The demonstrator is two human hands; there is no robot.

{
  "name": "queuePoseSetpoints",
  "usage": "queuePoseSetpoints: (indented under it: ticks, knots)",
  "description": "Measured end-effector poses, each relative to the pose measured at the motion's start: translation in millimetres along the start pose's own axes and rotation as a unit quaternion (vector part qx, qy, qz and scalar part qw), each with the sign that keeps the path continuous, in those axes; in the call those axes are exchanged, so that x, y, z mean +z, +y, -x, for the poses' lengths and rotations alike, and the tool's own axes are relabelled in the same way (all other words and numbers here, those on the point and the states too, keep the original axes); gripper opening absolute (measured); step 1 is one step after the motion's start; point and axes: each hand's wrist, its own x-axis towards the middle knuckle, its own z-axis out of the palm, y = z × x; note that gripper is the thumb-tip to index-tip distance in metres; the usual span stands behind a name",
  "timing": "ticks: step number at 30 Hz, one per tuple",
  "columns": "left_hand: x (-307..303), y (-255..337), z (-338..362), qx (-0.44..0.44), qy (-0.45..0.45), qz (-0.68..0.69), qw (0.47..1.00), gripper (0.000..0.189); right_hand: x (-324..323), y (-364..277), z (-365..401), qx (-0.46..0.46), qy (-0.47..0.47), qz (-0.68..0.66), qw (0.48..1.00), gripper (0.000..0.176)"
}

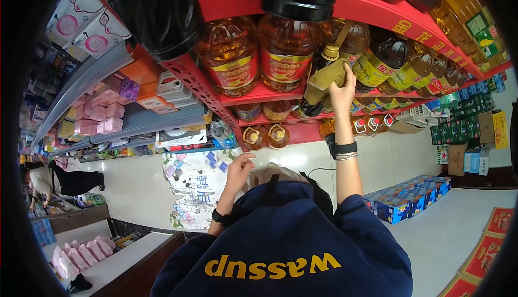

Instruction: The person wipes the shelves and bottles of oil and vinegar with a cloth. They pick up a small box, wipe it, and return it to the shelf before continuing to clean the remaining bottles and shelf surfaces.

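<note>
My right hand (343, 91), raised to the red shelf, grips an olive-coloured cloth (325, 78). The cloth lies against a dark bottle with a gold cap (330, 53), covering much of its side. Whether my fingers also hold the bottle is hidden. To the left of it stand large oil jugs with red labels (233, 70). Lower down, my left hand (237, 174) hangs in front of my body, fingers loosely bent and apart, with nothing visible in it. Nearest to it are two small oil bottles with yellowish caps (277, 135) at the shelf's bottom.
More oil jugs (386, 57) line the red shelf (226, 101) to the right. Black-wrapped jugs (154, 19) stick out overhead. On the left is a grey shelf with pink packs (102, 119). Blue boxes (407, 197) sit on the floor at right. Another person (59, 181) stands far left.
</note>
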Motion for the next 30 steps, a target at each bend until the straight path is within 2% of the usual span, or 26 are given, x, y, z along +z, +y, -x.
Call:
queuePoseSetpoints:
  ticks: [1,2,4,8,9,11,12,14,15,18,20,21,22,24,25,30]
  knots:
    - [-0.1,-0.2,-0.5,-0.001,-0.001,0.0,1.0,0.026,2.1,-13.9,2.8,0.018,0.008,0.026,0.999,0.062]
    - [-0.9,-0.5,-1.5,-0.002,0.0,-0.001,1.0,0.026,4.0,-20.8,-0.4,0.019,0.007,0.025,0.999,0.062]
    - [-3.3,-2.1,-0.4,0.018,-0.004,0.009,1.0,0.025,8.8,-30.3,-8.7,0.044,0.023,0.16,0.986,0.066]
    - [-6.3,-1.6,2.1,-0.008,0.0,0.018,1.0,0.026,9.8,-56.8,-40.3,0.095,-0.043,0.248,0.963,0.056]
    - [-6.8,-4.2,2.7,-0.012,0.003,0.016,1.0,0.026,8.3,-49.4,-43.4,0.095,-0.046,0.249,0.963,0.056]
    - [-5.6,-3.1,3.6,-0.019,0.007,0.006,1.0,0.026,4.8,-25.7,-43.5,0.026,-0.067,0.117,0.991,0.049]
    - [-3.7,-1.3,4.4,-0.021,0.008,0.005,1.0,0.026,7.8,-17.1,-37.8,0.027,-0.068,0.117,0.99,0.049]
    - [1.6,1.1,6.1,-0.023,0.007,0.003,1.0,0.026,12.6,-1.8,-25.6,-0.027,0.032,-0.038,0.998,0.042]
    - [4.6,1.7,7.5,-0.024,0.008,0.003,1.0,0.026,13.9,-2.4,-18.2,-0.021,0.038,-0.043,0.998,0.043]
    - [13.7,1.5,9.0,-0.023,-0.007,0.007,1.0,0.026,25.8,-7.9,13.3,-0.004,0.059,-0.032,0.998,0.069]
    - [16.7,-0.2,9.5,0.002,-0.011,-0.024,1.0,0.026,36.3,1.7,40.4,0.005,0.072,0.05,0.996,0.081]
    - [16.5,2.5,9.0,-0.008,-0.007,-0.032,0.999,0.026,35.7,3.7,40.3,0.012,0.055,0.041,0.998,0.084]
    - [16.3,5.8,9.2,-0.008,-0.006,-0.034,0.999,0.026,38.0,8.0,48.5,0.013,0.055,0.039,0.998,0.084]
    - [15.4,10.5,15.0,-0.026,0.001,-0.036,0.999,0.025,45.6,21.8,78.8,0.107,0.074,0.048,0.99,0.083]
    - [14.3,9.3,18.6,-0.025,0.001,-0.039,0.999,0.025,47.3,27.5,85.9,0.126,0.074,0.056,0.988,0.083]
    - [9.0,-1.2,15.5,-0.031,0.001,-0.016,0.999,0.024,43.8,42.5,95.1,0.129,0.073,0.03,0.989,0.083]
